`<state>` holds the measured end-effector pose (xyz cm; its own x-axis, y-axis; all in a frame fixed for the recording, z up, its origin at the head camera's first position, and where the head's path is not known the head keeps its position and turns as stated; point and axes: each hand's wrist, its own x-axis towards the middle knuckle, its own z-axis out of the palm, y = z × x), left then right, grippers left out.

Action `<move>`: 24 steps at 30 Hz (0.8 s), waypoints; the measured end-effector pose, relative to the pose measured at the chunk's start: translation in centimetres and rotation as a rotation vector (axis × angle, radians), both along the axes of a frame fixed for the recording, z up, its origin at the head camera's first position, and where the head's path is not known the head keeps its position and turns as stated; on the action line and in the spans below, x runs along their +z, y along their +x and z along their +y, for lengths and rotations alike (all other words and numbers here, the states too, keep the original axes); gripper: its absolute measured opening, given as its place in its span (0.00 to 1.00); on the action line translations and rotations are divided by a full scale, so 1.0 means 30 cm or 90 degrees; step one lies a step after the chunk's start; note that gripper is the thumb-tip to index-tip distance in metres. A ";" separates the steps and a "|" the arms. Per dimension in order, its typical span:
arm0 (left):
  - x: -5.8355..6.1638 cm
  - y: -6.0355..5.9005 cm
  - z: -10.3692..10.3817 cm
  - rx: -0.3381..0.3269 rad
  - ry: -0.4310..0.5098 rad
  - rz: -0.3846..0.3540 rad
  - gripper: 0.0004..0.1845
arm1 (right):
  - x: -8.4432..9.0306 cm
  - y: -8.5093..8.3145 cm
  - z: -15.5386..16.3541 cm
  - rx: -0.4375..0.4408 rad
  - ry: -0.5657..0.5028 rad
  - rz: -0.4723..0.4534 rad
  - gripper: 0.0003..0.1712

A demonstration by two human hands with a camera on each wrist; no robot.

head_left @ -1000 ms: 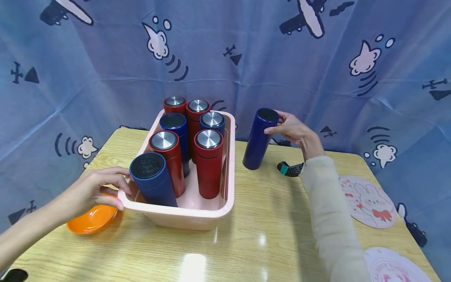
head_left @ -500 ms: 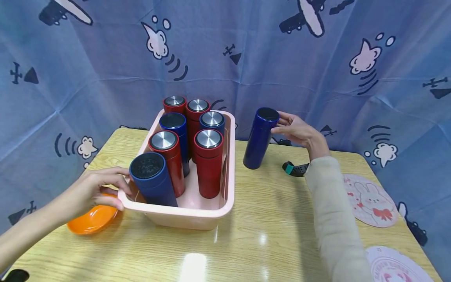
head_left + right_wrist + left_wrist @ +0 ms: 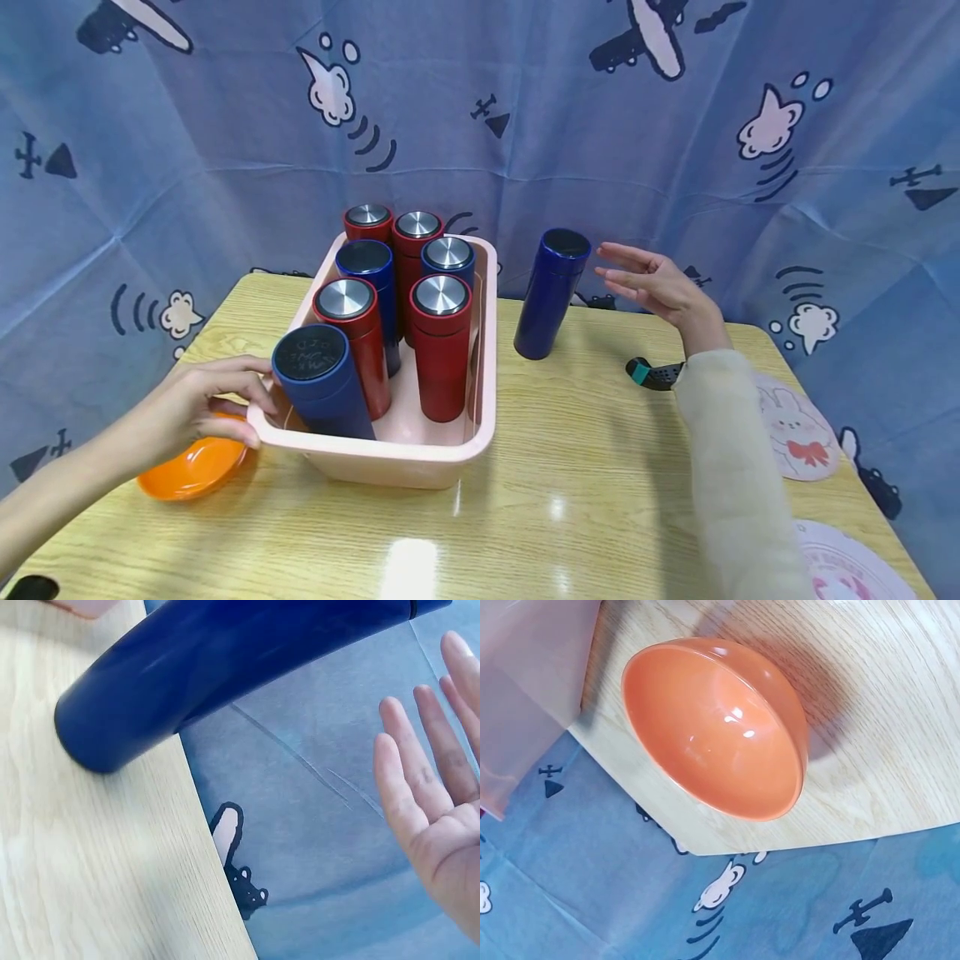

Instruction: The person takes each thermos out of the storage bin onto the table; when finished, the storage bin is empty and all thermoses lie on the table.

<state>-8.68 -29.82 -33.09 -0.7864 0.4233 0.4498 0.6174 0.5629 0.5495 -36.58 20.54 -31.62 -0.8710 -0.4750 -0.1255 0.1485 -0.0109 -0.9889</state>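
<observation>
Most of all, risks toppling the lone flask (image 3: 550, 298), standing on the tabletop (image 3: 577, 467) right of the tub (image 3: 390, 468), by brushing it with the empty, spread right hand (image 3: 663, 292) while gripping the tub's rim with the left hand (image 3: 198, 398).

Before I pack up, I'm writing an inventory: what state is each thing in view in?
Glossy blue cylindrical bottle: lid on, standing on the wood-grain table.
Pale pink plastic bin: open-topped, rim held by the left hand.
Seven red and blue cylindrical bottles: lids on, inside the bin.
Shiny orange bowl: right side up, empty.
Two round pink-and-white mats: lying flat.
Right hand: open, apart from the glossy blue bottle.
</observation>
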 end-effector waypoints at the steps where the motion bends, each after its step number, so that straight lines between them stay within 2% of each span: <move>1: 0.000 0.000 0.000 0.000 -0.001 0.001 0.24 | -0.001 0.007 0.006 0.000 0.004 0.006 0.36; 8: -0.001 0.000 0.000 0.005 -0.004 0.003 0.24 | -0.008 0.063 0.041 0.033 0.047 0.058 0.33; 14: -0.002 0.000 -0.001 -0.002 0.001 0.004 0.23 | -0.014 0.126 0.055 0.087 0.003 0.068 0.25; 24: -0.003 -0.001 -0.004 -0.010 0.008 -0.001 0.22 | -0.006 0.233 0.014 0.128 -0.008 0.114 0.23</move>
